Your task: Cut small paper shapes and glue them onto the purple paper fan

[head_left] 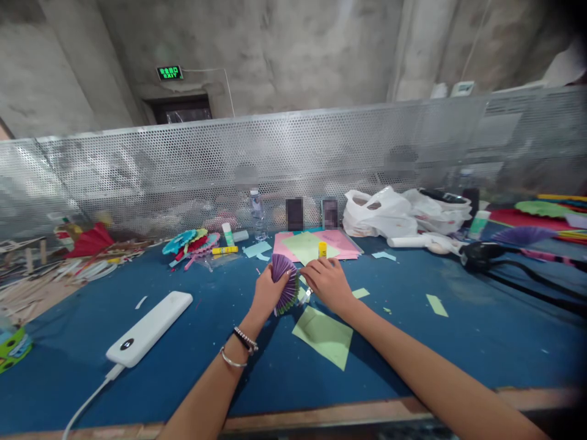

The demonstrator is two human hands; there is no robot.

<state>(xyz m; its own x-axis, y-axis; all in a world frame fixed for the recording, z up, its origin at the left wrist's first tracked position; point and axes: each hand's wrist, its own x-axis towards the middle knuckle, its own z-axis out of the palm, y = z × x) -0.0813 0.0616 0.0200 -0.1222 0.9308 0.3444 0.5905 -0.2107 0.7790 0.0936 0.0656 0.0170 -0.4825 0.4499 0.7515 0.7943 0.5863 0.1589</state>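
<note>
Middle of the blue table (pixel 495 342): my left hand (pixel 266 290) grips a purple pleated fan (pixel 285 284), thumb across the folds. My right hand (pixel 328 282), fingers bent, is just beside the fan's right rim — whether it grips anything I cannot tell, though a yellow cap (pixel 323 249) shows beyond its knuckles. Light-green sheet (pixel 324 336) lies between the fan and the table's near edge; white power bank (pixel 149 330) toward the near left corner — white plastic bags (pixel 378 211) along the back edge.

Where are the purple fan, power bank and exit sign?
Purple fan (pixel 288 293), head view, on its pleats.
Power bank (pixel 150 329), head view, on its top face.
Exit sign (pixel 169 73), head view, on its lit face.
</note>
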